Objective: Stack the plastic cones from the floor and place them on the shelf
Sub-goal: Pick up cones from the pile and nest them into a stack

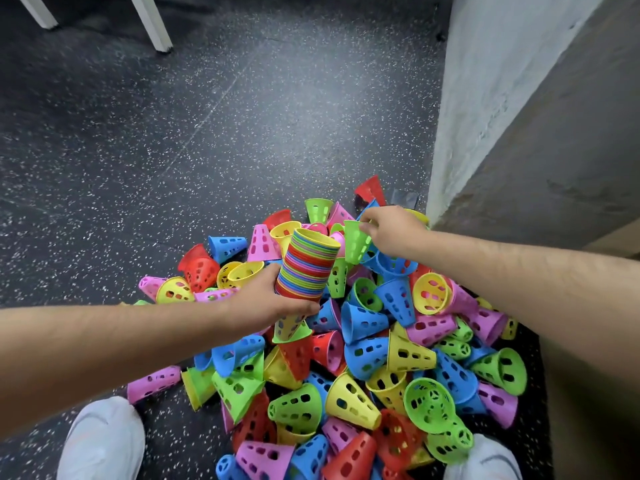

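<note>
- Left hand (266,301): fingers and thumb curled round the lower end of a stack of nested cones (310,263), gripping it above the pile.
- Stack of nested cones: tilted, open wide mouth facing up and away from the person. The rims lie one inside another as tight bands of red, blue, green, pink and yellow, and the innermost visible cone is yellow.
- Right hand (393,230): thumb and fingertips pinch the rim of a single green cone (356,242), with the remaining fingers curled.
- Green cone: held clear of the pile, wide mouth uppermost, just beside the right of the stack's open mouth. Whether the two touch cannot be told.
- Pile of loose cones (367,358): perforated cones in red, blue, green, yellow and pink lie heaped on the floor (173,140) below both hands. They point every way, and several show hollow interiors.
- Floor: dark and flecked with white.
- Concrete wall (519,98): stands at the right, its corner just beside the far edge of the pile.
- White shoes (104,441): one at either side of the near edge of the pile.
- Two white furniture legs (152,22): stand far off at upper left.
</note>
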The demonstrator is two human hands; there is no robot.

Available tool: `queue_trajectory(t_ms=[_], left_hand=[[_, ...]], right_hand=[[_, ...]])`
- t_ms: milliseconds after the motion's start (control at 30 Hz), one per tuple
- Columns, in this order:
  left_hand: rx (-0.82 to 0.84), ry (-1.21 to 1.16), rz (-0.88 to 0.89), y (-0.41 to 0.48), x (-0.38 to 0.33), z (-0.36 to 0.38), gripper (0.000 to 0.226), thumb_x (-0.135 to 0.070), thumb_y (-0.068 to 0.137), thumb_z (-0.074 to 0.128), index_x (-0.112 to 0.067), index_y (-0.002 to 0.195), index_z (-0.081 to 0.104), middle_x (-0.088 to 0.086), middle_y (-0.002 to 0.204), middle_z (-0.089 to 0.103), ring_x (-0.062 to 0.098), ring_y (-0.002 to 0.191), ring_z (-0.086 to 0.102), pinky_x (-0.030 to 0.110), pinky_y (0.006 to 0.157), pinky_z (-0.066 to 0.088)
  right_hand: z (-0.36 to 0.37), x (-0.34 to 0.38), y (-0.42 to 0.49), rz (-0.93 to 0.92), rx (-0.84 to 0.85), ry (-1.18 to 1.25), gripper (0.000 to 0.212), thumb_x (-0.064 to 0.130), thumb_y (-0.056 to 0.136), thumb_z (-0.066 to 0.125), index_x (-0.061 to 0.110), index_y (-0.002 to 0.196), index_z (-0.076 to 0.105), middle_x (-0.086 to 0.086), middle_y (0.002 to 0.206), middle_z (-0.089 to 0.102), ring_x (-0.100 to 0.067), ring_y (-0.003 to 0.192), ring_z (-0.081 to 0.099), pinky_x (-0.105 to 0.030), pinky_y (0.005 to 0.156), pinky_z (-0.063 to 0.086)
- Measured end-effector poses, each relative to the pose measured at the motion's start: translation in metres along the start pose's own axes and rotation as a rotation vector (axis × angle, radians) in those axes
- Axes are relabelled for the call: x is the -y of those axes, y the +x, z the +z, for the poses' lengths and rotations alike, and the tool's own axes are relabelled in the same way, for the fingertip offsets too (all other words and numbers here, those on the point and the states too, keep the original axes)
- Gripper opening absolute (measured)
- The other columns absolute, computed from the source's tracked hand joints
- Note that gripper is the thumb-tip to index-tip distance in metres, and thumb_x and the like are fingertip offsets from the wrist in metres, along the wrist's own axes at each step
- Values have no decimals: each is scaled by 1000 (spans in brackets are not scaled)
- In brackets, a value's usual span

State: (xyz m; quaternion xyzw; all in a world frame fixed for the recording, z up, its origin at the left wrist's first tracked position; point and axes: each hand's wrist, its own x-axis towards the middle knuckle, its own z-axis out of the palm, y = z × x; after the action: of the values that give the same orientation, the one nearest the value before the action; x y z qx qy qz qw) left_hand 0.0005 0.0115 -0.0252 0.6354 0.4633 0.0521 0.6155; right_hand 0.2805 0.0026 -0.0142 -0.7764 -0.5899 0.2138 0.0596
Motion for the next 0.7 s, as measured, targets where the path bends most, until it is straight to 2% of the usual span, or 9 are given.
queue_trajectory(t_ms=[100, 233, 333, 400, 467, 567, 633, 700], left_hand=[[-2, 4, -7, 1, 0, 2, 60, -20, 75, 93, -23, 124, 58, 5, 108, 76, 14, 93, 75, 23, 76, 61], [29, 7, -10, 4, 0, 8, 63, -19, 75, 92, -22, 126, 57, 5, 108, 76, 18, 96, 76, 37, 87, 63], [57, 37, -1, 6, -1, 11, 65, -23, 75, 93, -22, 128, 56, 6, 109, 75, 20, 95, 76, 39, 83, 63], [86, 45, 7, 6, -2, 14, 68, -26, 74, 93, -22, 130, 55, 7, 110, 75, 20, 94, 76, 32, 75, 61], [91, 44, 13, 6, -4, 18, 69, -27, 73, 93, -22, 131, 54, 6, 110, 75, 17, 94, 76, 28, 75, 58], [89, 32, 27, 6, -6, 24, 72, -30, 70, 95, -25, 129, 56, 5, 108, 76, 18, 94, 76, 36, 80, 61], [90, 26, 33, 6, -7, 27, 77, -37, 64, 96, -26, 128, 56, 3, 110, 76, 19, 98, 75, 43, 90, 61], [89, 22, 33, 5, -7, 30, 77, -37, 62, 97, -26, 127, 56, 3, 110, 76, 20, 99, 75, 47, 94, 60]], right_hand=[[-8, 4, -6, -103, -125, 90, 21, 32, 103, 48, 21, 105, 65, -1, 95, 64, -24, 87, 59, -36, 71, 47], [-18, 8, -17, -223, -303, 222, 19, 29, 103, 51, 18, 104, 66, -1, 96, 59, -18, 90, 53, -34, 78, 41], [-28, 11, -28, -272, -402, 301, 18, 30, 103, 52, 19, 105, 66, 1, 94, 57, -11, 87, 49, -27, 78, 39], [-30, 11, -35, -312, -406, 313, 16, 29, 102, 53, 19, 104, 66, 2, 93, 58, -11, 85, 50, -26, 78, 40], [-27, 12, -41, -371, -382, 297, 15, 29, 101, 55, 19, 103, 67, 2, 95, 60, -12, 89, 54, -25, 81, 42], [-16, 11, -54, -437, -349, 280, 16, 28, 100, 57, 16, 105, 67, 2, 103, 61, -13, 99, 57, -22, 90, 42], [-10, 9, -62, -457, -320, 274, 16, 26, 100, 56, 15, 104, 66, 3, 102, 59, -10, 100, 54, -22, 93, 41], [-5, 7, -69, -452, -266, 280, 18, 31, 98, 55, 17, 104, 65, 5, 103, 58, -8, 100, 54, -24, 94, 42]])
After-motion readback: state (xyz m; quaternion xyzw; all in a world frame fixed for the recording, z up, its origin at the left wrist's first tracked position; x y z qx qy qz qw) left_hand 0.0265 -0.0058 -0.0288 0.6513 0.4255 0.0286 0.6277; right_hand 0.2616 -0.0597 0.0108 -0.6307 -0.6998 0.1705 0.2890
